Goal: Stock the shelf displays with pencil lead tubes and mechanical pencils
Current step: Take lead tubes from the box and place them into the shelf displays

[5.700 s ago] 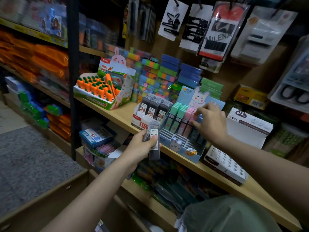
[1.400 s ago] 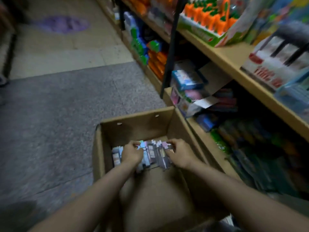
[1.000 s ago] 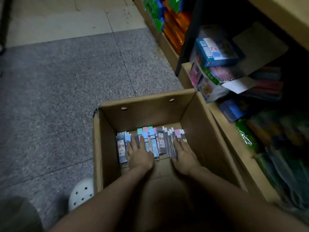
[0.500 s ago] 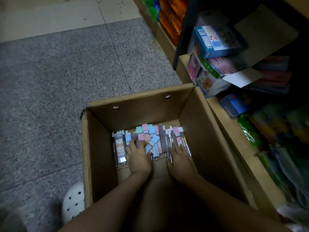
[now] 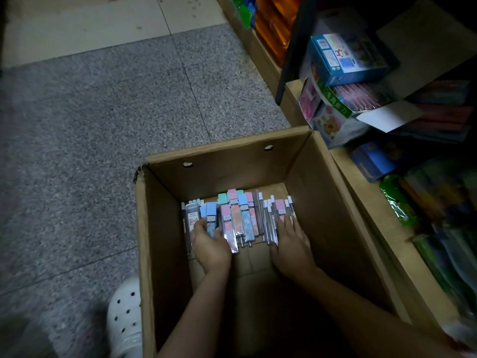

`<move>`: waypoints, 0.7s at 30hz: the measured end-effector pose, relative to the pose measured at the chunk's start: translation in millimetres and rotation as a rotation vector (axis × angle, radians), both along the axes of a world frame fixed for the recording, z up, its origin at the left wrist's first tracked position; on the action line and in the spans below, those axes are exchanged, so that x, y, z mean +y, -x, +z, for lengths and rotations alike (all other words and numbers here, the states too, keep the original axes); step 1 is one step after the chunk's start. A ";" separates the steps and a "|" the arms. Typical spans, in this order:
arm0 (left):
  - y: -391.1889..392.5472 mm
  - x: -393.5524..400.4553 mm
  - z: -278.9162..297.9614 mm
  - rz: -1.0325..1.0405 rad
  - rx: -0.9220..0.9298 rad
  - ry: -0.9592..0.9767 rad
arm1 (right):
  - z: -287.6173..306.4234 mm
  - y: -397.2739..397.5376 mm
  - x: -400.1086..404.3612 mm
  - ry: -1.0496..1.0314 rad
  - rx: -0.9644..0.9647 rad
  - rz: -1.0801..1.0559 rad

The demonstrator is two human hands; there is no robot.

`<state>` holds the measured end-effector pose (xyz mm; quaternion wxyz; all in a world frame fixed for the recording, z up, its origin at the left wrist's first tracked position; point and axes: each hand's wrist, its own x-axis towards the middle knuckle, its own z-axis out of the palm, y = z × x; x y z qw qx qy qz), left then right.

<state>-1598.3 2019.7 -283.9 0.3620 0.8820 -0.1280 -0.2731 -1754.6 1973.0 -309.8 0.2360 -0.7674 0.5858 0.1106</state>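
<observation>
Speckled grey floor point(image 5: 90, 125), wooden shelving point(image 5: 361, 192) beside an open cardboard box point(image 5: 322, 202) (1 white clog point(image 5: 125, 316) alongside). Inside, lead tubes point(image 5: 237, 218) and pencils point(image 5: 268, 223); left hand point(image 5: 210, 246) and right hand point(image 5: 291, 248) rest flat, fingers straight.

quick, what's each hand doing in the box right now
Left hand: fingers curled on the lead tubes in the cardboard box; a firm grip cannot be told.
Right hand: open, fingers flat on the mechanical pencils.
</observation>
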 end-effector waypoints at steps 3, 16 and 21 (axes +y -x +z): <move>-1.1 4.0 -2.3 -0.020 -0.035 -0.017 | 4.6 -1.1 -3.2 0.094 -0.061 -0.032; -1.1 8.6 -7.3 -0.055 0.006 -0.062 | 2.7 -9.9 -9.8 0.074 0.022 -0.043; 6.3 11.9 -3.4 -0.054 0.005 -0.048 | 1.0 -0.6 -8.5 0.111 -0.087 -0.081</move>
